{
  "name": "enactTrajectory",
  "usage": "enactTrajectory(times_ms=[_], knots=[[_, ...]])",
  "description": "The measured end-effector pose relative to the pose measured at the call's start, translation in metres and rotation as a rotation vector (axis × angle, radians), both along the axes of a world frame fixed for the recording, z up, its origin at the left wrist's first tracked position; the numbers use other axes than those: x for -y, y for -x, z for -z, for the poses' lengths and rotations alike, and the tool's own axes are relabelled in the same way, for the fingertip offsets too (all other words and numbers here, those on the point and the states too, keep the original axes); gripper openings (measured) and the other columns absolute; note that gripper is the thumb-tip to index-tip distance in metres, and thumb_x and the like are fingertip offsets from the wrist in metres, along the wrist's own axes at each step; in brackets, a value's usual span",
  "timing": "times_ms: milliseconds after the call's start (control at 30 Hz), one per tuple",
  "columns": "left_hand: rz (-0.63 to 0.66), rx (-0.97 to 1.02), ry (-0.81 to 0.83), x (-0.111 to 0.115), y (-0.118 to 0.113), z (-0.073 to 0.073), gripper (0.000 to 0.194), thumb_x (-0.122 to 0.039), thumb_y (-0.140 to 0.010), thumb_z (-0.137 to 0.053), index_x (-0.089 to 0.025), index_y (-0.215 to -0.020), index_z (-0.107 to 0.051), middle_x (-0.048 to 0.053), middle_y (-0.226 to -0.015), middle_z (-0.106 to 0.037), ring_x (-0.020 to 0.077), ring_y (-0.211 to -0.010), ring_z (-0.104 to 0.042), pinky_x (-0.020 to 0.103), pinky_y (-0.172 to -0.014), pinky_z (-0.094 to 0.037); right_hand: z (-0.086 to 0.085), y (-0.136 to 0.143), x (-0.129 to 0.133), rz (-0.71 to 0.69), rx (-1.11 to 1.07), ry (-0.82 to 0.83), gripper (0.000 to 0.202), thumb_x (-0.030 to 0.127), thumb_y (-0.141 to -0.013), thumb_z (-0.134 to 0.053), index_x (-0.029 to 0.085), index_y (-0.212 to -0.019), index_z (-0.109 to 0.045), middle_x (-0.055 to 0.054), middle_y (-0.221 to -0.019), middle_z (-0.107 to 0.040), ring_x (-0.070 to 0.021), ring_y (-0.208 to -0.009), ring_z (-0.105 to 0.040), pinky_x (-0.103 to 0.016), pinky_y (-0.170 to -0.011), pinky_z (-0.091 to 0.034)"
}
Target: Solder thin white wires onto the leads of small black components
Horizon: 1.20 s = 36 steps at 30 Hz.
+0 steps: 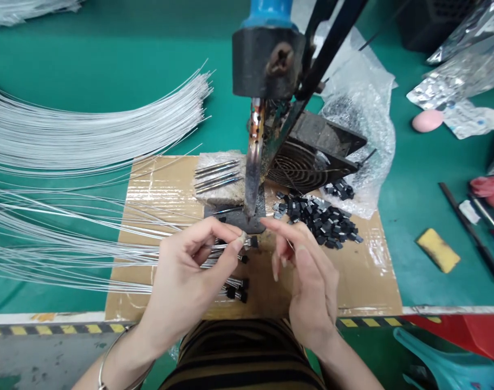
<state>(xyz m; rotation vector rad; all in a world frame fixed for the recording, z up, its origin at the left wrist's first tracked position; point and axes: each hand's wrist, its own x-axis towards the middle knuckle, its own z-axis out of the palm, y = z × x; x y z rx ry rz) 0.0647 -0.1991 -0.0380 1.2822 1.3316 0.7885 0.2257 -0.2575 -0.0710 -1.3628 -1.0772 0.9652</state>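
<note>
My left hand [194, 271] is closed in a pinch, thumb against forefinger, on a thin white wire near its end. A small black part with metal legs [252, 242] pokes out just past those fingertips. To the right, my right hand [306, 271] is open, its forefinger stretched toward the soldering iron tip [251, 200] and its thumb apart. A thin line shows near its curled fingers, too fine to name. Below the left hand, several wires with black ends [236, 292] lie on the cardboard [361, 287]. The iron hangs downward above both hands.
A heap of small black parts [322, 219] lies right of the iron, before a black fan [307, 157] and bubble wrap [364, 130]. Metal rods [216, 176] rest on a pale block. White wires [109, 135] spread left. A yellow sponge [437, 250] sits right.
</note>
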Motion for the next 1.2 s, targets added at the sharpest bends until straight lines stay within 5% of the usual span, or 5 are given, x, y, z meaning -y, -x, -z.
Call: enactTrajectory(times_ms=[133, 233, 367, 633, 1200], knots=[[-0.004, 0.000, -0.007, -0.004, 0.000, -0.001, 0.010, -0.015, -0.087, -0.077, -0.022, -0.080, -0.076, -0.001, -0.088, -0.081, 0.0103, -0.074, -0.071, 0.018, -0.069, -0.055, -0.004, -0.001, 0.000, -0.001, 0.037, 0.034, 0.035, 0.023, -0.109, -0.037, 0.029, -0.141, -0.052, 0.003, -0.074, -0.062, -0.0163, -0.063, -0.053, -0.031, -0.062, -0.045], [-0.014, -0.009, -0.015, -0.007, -0.001, -0.002, 0.010, -0.015, -0.086, -0.077, -0.022, -0.079, -0.076, -0.001, -0.088, -0.081, 0.0103, -0.074, -0.071, 0.018, -0.067, -0.054, -0.006, -0.004, 0.000, 0.000, 0.081, 0.059, 0.015, 0.020, -0.107, -0.040, 0.027, -0.110, -0.053, 0.005, -0.070, -0.053, -0.0143, -0.058, -0.045, -0.030, -0.055, -0.037], [-0.021, -0.033, -0.030, -0.011, -0.003, -0.002, 0.010, -0.016, -0.086, -0.077, -0.021, -0.078, -0.075, -0.001, -0.086, -0.080, 0.0104, -0.071, -0.068, 0.019, -0.065, -0.051, -0.008, -0.009, -0.004, -0.048, 0.165, 0.092, 0.028, 0.019, -0.106, -0.042, 0.024, -0.079, -0.042, 0.003, -0.075, -0.044, -0.0142, -0.064, -0.042, -0.031, -0.060, -0.037], [-0.016, -0.038, -0.062, -0.016, -0.004, -0.003, 0.012, -0.013, -0.085, -0.077, -0.021, -0.077, -0.073, -0.003, -0.076, -0.074, 0.0092, -0.065, -0.062, 0.018, -0.058, -0.047, -0.018, -0.006, -0.015, -0.066, -0.025, 0.020, 0.018, 0.012, -0.100, -0.060, 0.023, -0.086, -0.058, -0.007, -0.125, -0.072, -0.0237, -0.123, -0.067, -0.042, -0.108, -0.052], [-0.022, -0.034, -0.123, -0.019, -0.006, -0.007, 0.015, -0.010, -0.086, -0.077, -0.024, -0.081, -0.076, -0.007, -0.082, -0.078, 0.0068, -0.066, -0.064, 0.016, -0.059, -0.047, -0.026, -0.002, -0.022, -0.029, -0.123, 0.018, 0.024, 0.004, -0.092, -0.068, 0.024, -0.081, -0.063, -0.001, -0.122, -0.080, -0.0193, -0.116, -0.075, -0.035, -0.106, -0.059]])
